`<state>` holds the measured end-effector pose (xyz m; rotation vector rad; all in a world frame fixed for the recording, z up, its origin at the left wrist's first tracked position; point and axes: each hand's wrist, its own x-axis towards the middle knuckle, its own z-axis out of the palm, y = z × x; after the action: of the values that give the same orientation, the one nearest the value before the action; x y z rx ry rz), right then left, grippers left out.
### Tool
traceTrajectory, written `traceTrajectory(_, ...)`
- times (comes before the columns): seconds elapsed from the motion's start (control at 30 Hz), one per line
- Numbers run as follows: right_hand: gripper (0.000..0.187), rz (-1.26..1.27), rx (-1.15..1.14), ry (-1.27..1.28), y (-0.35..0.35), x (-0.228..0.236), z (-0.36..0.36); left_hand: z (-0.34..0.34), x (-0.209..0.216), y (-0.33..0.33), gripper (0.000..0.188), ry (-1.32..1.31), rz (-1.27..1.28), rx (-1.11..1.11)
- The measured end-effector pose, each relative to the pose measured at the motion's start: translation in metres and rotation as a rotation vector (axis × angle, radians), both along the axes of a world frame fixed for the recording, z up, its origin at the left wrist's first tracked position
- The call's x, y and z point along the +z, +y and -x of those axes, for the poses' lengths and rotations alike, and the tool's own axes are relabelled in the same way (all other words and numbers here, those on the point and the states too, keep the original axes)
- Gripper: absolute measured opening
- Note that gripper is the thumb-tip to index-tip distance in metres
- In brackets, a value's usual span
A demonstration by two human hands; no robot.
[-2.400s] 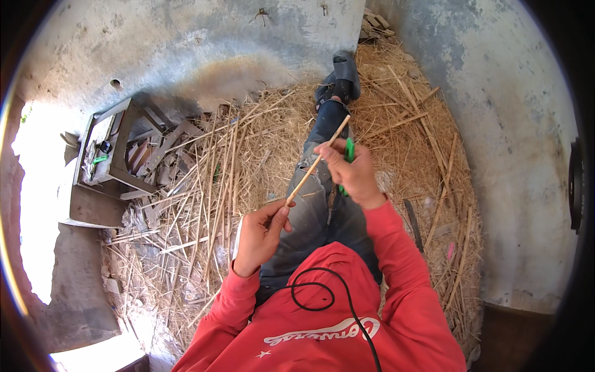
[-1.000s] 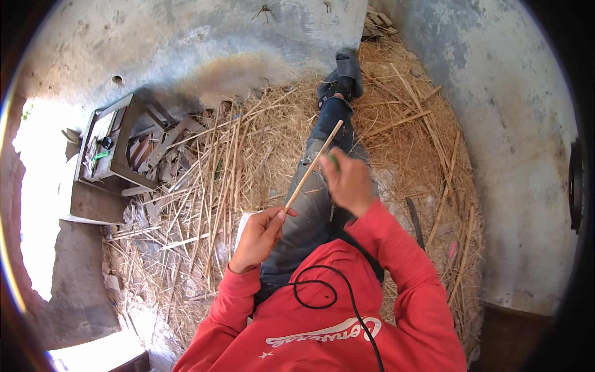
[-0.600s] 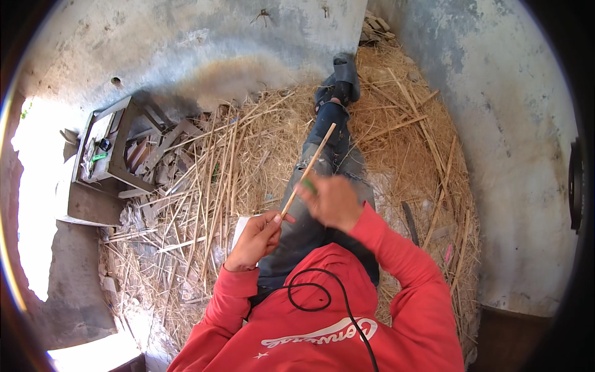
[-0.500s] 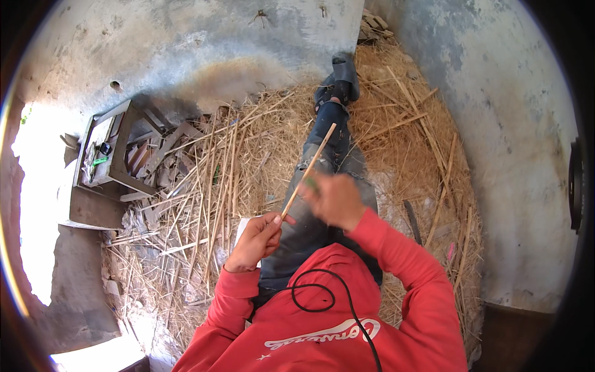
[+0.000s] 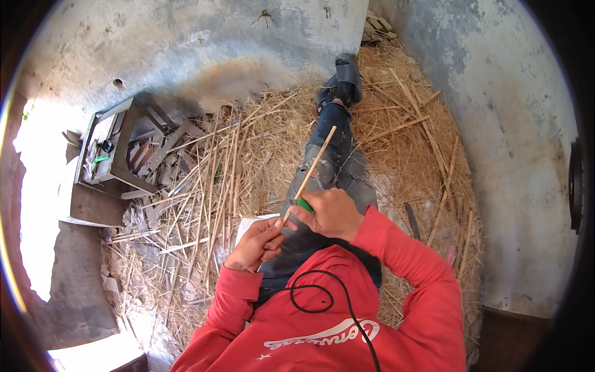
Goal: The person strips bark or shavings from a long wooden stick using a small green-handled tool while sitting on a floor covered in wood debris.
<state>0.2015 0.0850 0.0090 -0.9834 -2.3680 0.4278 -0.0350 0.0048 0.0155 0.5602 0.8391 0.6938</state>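
Observation:
My left hand (image 5: pixel 255 243) pinches the lower end of a thin pale wooden stick (image 5: pixel 317 160), which slants up and away over my legs. Closed around a small green-handled knife (image 5: pixel 304 204), my right hand (image 5: pixel 330 212) sits just above the left one. The knife's short greyish tip meets the stick near its lower part; most of the handle is hidden by my fingers. Both hands are over my lap, above dark torn trousers (image 5: pixel 352 168).
Straw and split sticks (image 5: pixel 232 155) cover the floor around my outstretched legs. To the left a wooden frame (image 5: pixel 118 139) lies by scrap wood, with a small green item (image 5: pixel 101 159) on it. Walls (image 5: pixel 505 124) rise ahead and right; a black cord (image 5: pixel 334 278) loops across my red top.
My right hand has moved down and left along the stick, bringing the green-handled knife close to my left fingers. My left hand still grips the stick in nearly the same spot.

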Motion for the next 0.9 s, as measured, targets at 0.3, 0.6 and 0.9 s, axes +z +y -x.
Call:
traceTrajectory(0.3, 0.053, -0.006, -0.110, 0.047, 0.014, 0.004, 0.002, 0.006, -0.009, 0.001, 0.031, -0.134, 0.078, 0.020)
traceTrajectory(0.6, 0.056, 0.109, -0.194, 0.131, 0.039, 0.007, -0.004, 0.011, -0.019, 0.001, 0.029, -0.251, 0.140, 0.044)
traceTrajectory(0.9, 0.055, 0.303, -0.346, 0.113, 0.047, -0.017, -0.015, -0.005, -0.004, 0.006, 0.033, -0.306, 0.039, -0.077)
